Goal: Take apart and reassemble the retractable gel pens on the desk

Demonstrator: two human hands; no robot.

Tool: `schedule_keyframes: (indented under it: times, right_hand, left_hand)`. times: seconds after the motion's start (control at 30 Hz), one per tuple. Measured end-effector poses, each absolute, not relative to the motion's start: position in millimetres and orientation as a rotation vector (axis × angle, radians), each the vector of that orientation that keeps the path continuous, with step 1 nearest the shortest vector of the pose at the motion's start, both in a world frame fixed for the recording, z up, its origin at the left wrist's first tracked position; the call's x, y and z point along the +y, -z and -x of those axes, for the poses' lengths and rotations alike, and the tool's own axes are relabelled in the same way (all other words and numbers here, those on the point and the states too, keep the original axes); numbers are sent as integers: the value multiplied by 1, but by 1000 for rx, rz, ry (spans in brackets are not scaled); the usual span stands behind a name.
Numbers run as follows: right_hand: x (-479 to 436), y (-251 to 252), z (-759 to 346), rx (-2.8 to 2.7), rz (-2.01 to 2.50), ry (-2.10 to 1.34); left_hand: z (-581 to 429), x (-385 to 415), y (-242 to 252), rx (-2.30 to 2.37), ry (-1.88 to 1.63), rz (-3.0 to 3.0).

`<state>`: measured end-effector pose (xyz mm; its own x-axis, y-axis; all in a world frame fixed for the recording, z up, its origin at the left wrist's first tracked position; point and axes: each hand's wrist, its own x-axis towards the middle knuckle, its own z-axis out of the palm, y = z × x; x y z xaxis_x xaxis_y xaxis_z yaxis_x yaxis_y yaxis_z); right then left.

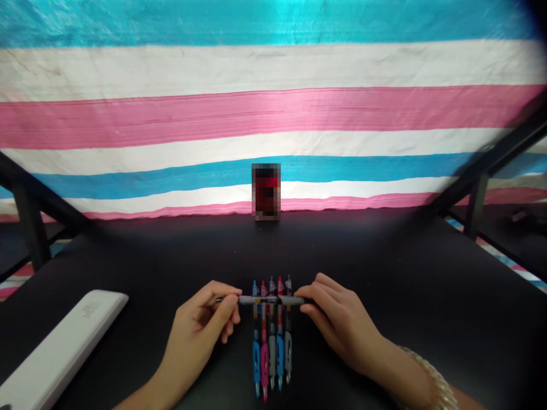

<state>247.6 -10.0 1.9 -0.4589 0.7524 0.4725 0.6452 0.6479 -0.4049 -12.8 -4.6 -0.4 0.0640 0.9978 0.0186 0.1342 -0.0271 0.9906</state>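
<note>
Several pens (270, 341) with blue, pink and grey grips lie side by side on the black table (384, 273), tips pointing away from me. Across their upper part I hold one more pen (267, 299) crosswise. My left hand (205, 324) pinches its left end with thumb and fingers. My right hand (337, 319) pinches its right end. Both hands rest low over the table on either side of the row.
A white flat case (60, 347) lies at the table's left front. A small dark red, blurred-out object (265, 191) stands at the back edge. A striped blue, white and pink sheet (273, 114) hangs behind. Black frame bars (491, 165) slant on both sides.
</note>
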Motion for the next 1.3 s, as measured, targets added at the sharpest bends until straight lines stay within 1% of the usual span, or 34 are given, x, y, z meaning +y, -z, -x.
schedule_keyframes:
  times: [0.17, 0.37, 0.6, 0.77, 1.07, 1.3]
  right_hand:
    - [-9, 3, -248, -2153, 1124, -256]
    - [-9, -1, -248, -2229, 1072, -227]
    - [-10, 2, -249, -2152, 1102, -244]
    - [-9, -4, -249, -2192, 1071, -195]
    - [-10, 2, -250, -2231, 1021, -143]
    - [-11, 4, -250, -2245, 1064, -45]
  left_hand:
    - [14, -5, 3, 1234, -1098, -1346]
    - [14, -5, 5, 1233, -1092, -1334]
    - [14, -4, 4, 1213, -1105, -1310]
    - [14, -2, 3, 1211, -1092, -1265]
    - [12, -3, 0, 1209, -1077, -1272]
    - [11, -6, 8, 1215, -1082, -1323]
